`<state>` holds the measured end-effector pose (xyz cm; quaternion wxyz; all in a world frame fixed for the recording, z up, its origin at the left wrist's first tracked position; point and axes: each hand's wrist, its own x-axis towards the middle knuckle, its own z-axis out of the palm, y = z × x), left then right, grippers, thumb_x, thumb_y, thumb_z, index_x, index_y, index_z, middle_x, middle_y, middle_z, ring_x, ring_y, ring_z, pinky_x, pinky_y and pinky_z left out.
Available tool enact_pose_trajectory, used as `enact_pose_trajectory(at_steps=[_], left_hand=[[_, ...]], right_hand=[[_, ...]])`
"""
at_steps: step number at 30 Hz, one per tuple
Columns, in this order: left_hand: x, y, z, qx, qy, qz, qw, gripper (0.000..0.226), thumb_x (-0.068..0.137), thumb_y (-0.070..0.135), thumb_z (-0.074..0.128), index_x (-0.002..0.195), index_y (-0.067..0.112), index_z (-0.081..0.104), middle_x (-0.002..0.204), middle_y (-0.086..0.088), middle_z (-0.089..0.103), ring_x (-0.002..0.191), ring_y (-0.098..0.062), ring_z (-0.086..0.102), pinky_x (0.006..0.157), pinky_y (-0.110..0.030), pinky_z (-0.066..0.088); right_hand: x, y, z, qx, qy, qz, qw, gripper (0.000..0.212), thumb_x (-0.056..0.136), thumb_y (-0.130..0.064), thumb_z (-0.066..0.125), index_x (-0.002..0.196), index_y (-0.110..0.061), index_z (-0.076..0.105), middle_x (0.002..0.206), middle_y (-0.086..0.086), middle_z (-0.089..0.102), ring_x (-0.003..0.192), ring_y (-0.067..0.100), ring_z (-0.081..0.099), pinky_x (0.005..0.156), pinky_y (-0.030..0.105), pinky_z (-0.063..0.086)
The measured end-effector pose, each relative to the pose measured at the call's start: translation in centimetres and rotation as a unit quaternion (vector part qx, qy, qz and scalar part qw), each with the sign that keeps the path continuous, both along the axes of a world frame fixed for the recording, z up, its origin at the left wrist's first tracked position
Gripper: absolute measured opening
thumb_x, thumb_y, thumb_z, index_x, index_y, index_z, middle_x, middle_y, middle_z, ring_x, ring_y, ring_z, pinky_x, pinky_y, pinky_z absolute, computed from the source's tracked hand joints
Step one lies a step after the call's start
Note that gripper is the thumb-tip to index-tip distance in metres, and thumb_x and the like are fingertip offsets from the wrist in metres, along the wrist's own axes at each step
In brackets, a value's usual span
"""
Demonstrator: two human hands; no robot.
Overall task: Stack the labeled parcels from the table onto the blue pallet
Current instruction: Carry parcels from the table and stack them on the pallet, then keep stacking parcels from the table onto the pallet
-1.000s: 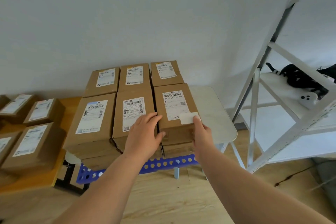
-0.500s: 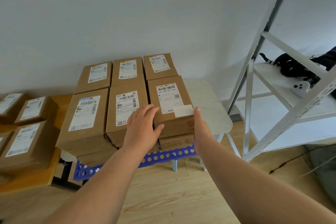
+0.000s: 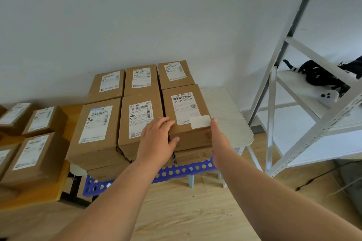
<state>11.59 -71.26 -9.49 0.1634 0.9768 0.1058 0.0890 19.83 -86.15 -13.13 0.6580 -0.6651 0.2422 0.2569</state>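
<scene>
Both hands are on the front-right parcel (image 3: 188, 115) atop the stack on the blue pallet (image 3: 176, 172). The left hand (image 3: 156, 141) lies on its left edge, fingers relaxed and straight, thumb against the front face; the right hand (image 3: 217, 139) presses flat against its right side, fingers straight. It looks like squaring-up, nudging the box flush with the middle parcel (image 3: 140, 121) just left of it. More labeled parcels (image 3: 35, 156) wait on the wooden tabletop (image 3: 68, 115), left of the pallet.
</scene>
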Motion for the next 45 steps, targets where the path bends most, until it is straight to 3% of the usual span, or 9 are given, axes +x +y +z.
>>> enact_pose_trajectory(at_steps=[7,12,19,24,29,33,38,41,45], left_hand=[[-0.1,0.0,0.5,-0.008,0.003,0.007,1.000,0.057,0.093,0.041,0.059,0.145,0.027,0.041,0.150,0.009,0.034,0.141,-0.012,0.026,0.118,-0.037,0.016],[-0.8,-0.4,1.4,-0.040,-0.017,0.040,0.998,0.057,0.093,0.040,0.059,0.145,0.027,0.040,0.149,0.009,0.036,0.140,-0.012,0.026,0.117,-0.037,0.020],[-4.0,1.5,3.0,-0.075,-0.044,0.098,0.991,0.057,0.092,0.037,0.061,0.144,0.028,0.040,0.150,0.009,0.037,0.140,-0.011,0.029,0.117,-0.037,0.024],[-6.2,4.6,4.4,-0.110,-0.072,0.164,0.978,0.055,0.091,0.040,0.062,0.142,0.033,0.041,0.146,0.011,0.041,0.138,-0.012,0.031,0.115,-0.039,0.027],[-11.4,10.8,4.8,-0.134,-0.108,0.212,0.962,0.052,0.091,0.039,0.062,0.140,0.033,0.043,0.144,0.010,0.044,0.135,-0.012,0.037,0.110,-0.034,0.034],[-18.2,18.7,4.5,-0.148,-0.115,0.256,0.948,0.052,0.092,0.043,0.060,0.140,0.034,0.042,0.142,0.013,0.044,0.133,-0.009,0.039,0.107,-0.032,0.036],[-27.9,29.1,3.6,-0.160,-0.103,0.332,0.924,0.051,0.092,0.042,0.060,0.140,0.034,0.042,0.145,0.009,0.043,0.135,-0.013,0.037,0.107,-0.035,0.035],[-33.2,34.3,3.0,-0.194,-0.096,0.379,0.900,0.052,0.093,0.041,0.060,0.140,0.034,0.042,0.144,0.008,0.043,0.135,-0.015,0.039,0.103,-0.032,0.039],[-37.4,39.1,3.1,-0.201,-0.115,0.418,0.879,0.046,0.094,0.036,0.059,0.138,0.032,0.045,0.140,0.008,0.047,0.130,-0.012,0.043,0.103,-0.033,0.041]], right_hand=[[-0.6,-1.3,2.0,-0.017,-0.035,0.016,0.999,0.064,0.095,-0.067,0.032,0.135,-0.019,0.049,0.119,0.003,0.055,0.114,0.025,0.049,0.096,0.043,0.039],[-1.6,-1.1,2.6,-0.047,-0.204,0.002,0.978,0.057,0.096,-0.058,0.043,0.144,-0.028,0.042,0.144,-0.001,0.048,0.132,0.021,0.044,0.105,0.043,0.040],[-5.8,2.8,6.0,-0.014,-0.355,0.074,0.932,0.042,0.097,-0.050,0.048,0.137,-0.039,0.048,0.142,-0.017,0.046,0.132,0.004,0.038,0.108,0.033,0.035],[-8.6,6.4,8.5,0.018,-0.377,0.168,0.911,0.034,0.099,-0.039,0.049,0.132,-0.034,0.055,0.125,-0.023,0.056,0.112,-0.007,0.048,0.095,0.020,0.040],[-13.0,13.8,9.5,0.042,-0.378,0.244,0.892,0.024,0.098,-0.031,0.053,0.119,-0.036,0.064,0.119,-0.024,0.061,0.114,-0.004,0.051,0.088,0.012,0.035],[-18.3,22.1,9.0,0.052,-0.377,0.296,0.876,0.023,0.098,-0.029,0.055,0.116,-0.033,0.067,0.116,-0.020,0.064,0.113,-0.003,0.054,0.097,0.021,0.040],[-25.7,33.3,7.8,0.028,-0.374,0.372,0.849,0.025,0.099,-0.029,0.052,0.120,-0.030,0.065,0.115,-0.016,0.063,0.106,-0.002,0.054,0.089,0.017,0.041],[-29.2,38.8,7.2,0.013,-0.364,0.411,0.836,0.026,0.100,-0.028,0.051,0.123,-0.029,0.064,0.123,-0.013,0.061,0.117,0.004,0.051,0.095,0.022,0.037],[-32.2,44.2,7.4,0.003,-0.346,0.438,0.830,0.026,0.100,-0.026,0.051,0.123,-0.028,0.063,0.121,-0.014,0.058,0.112,0.002,0.045,0.093,0.022,0.034]])
